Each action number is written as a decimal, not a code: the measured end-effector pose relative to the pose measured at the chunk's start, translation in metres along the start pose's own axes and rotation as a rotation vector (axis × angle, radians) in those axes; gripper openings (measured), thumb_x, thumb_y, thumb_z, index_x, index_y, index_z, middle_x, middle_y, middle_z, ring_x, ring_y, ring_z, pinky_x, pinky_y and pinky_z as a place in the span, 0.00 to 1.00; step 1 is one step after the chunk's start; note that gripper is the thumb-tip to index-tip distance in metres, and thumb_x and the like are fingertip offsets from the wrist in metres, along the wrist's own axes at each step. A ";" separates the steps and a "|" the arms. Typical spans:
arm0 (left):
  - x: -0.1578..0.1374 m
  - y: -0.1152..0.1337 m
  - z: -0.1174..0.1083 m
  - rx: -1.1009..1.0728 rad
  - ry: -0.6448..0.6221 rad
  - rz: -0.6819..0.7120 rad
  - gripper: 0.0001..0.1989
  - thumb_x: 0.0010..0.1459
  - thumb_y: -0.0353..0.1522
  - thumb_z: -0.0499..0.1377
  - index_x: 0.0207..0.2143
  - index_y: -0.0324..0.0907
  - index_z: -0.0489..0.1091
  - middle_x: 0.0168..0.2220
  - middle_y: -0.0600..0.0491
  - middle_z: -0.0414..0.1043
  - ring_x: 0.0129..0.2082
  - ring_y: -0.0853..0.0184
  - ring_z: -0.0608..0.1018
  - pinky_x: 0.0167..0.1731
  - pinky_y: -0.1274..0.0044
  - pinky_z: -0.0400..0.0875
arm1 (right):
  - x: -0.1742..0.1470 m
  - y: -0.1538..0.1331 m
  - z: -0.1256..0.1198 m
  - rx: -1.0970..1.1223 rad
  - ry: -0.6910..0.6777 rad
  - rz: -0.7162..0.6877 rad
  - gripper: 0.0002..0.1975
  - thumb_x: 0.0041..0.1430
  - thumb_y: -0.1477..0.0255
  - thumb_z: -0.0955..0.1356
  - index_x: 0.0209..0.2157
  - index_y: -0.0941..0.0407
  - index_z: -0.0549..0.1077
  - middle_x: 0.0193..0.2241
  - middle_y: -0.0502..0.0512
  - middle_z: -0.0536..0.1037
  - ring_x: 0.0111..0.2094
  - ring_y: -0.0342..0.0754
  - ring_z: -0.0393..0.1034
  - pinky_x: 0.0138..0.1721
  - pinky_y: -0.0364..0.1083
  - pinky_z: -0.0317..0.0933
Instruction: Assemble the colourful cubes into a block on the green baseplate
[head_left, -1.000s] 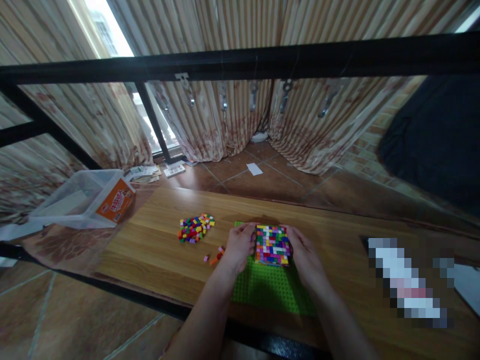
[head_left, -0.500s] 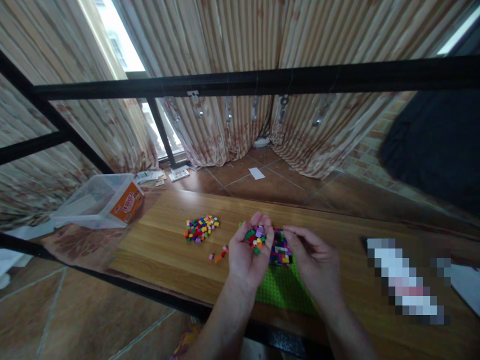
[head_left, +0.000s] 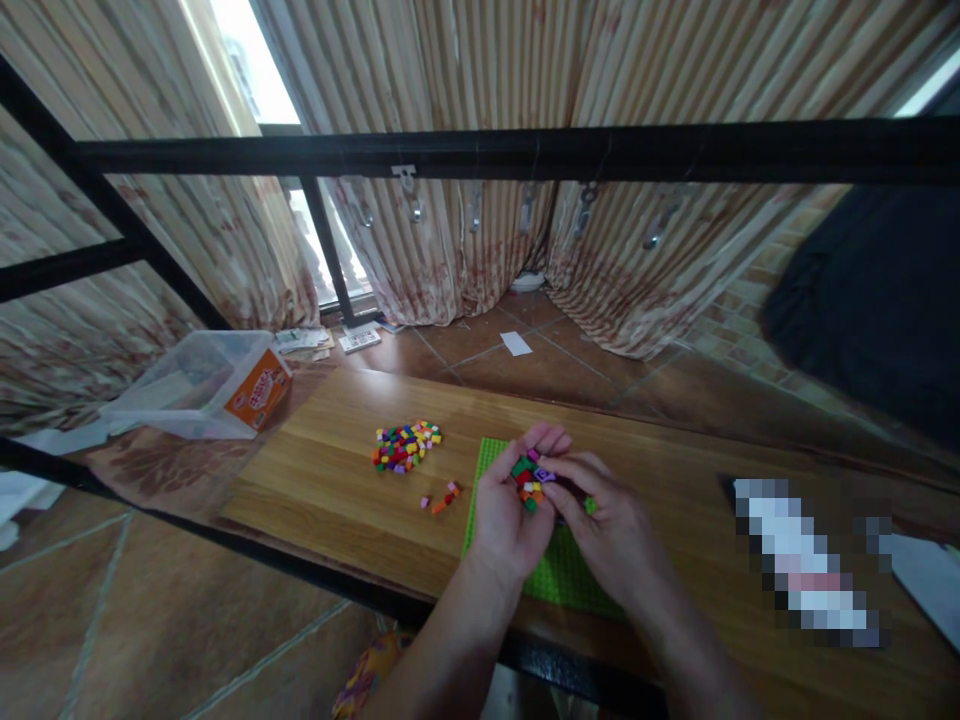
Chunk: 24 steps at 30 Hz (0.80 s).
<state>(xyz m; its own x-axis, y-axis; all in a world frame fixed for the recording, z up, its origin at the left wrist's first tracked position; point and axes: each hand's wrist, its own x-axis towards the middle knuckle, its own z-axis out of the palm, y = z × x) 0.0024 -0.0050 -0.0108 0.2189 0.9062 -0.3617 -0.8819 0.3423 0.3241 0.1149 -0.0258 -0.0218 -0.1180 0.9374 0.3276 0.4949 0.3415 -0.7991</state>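
My left hand [head_left: 506,525] is cupped palm up and holds a heap of small coloured toy bricks [head_left: 528,491]. Over that palm, my right hand [head_left: 619,515] pinches a purple brick [head_left: 546,475] between thumb and fingers. Beneath both hands lies a green studded baseplate [head_left: 577,578]. The hands hide most of its middle, and the bricks built up there are almost wholly covered. A green brick [head_left: 591,505] shows just under my right fingers.
On the wooden table, a pile of mixed bricks [head_left: 405,447] lies left of the baseplate, with a few loose orange, red and pink bricks [head_left: 448,499] nearer me. A clear plastic box [head_left: 199,390] stands at far left. A black metal bar [head_left: 480,152] crosses ahead.
My right hand has moved left from over the baseplate into my left palm, closing on a purple brick. My left hand has shifted slightly right. The view has tilted a little.
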 end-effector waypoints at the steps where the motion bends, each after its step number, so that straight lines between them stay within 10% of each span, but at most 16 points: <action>1: 0.000 0.000 0.000 0.006 -0.001 0.002 0.12 0.60 0.32 0.56 0.40 0.36 0.77 0.45 0.45 0.78 0.52 0.62 0.77 0.54 0.75 0.71 | 0.000 0.001 0.001 -0.001 0.014 -0.002 0.09 0.65 0.68 0.65 0.43 0.50 0.77 0.44 0.54 0.78 0.48 0.50 0.73 0.51 0.50 0.66; 24: 0.000 -0.001 -0.003 0.021 -0.021 -0.037 0.21 0.64 0.42 0.51 0.39 0.36 0.77 0.45 0.41 0.77 0.51 0.60 0.77 0.51 0.74 0.71 | 0.002 0.010 -0.003 0.003 -0.033 -0.012 0.10 0.63 0.67 0.66 0.42 0.50 0.78 0.44 0.55 0.78 0.48 0.52 0.72 0.52 0.53 0.65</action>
<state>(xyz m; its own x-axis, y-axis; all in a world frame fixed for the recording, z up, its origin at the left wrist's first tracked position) 0.0019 -0.0063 -0.0140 0.2600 0.8980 -0.3549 -0.8643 0.3803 0.3291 0.1225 -0.0205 -0.0276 -0.1521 0.9349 0.3206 0.4904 0.3531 -0.7968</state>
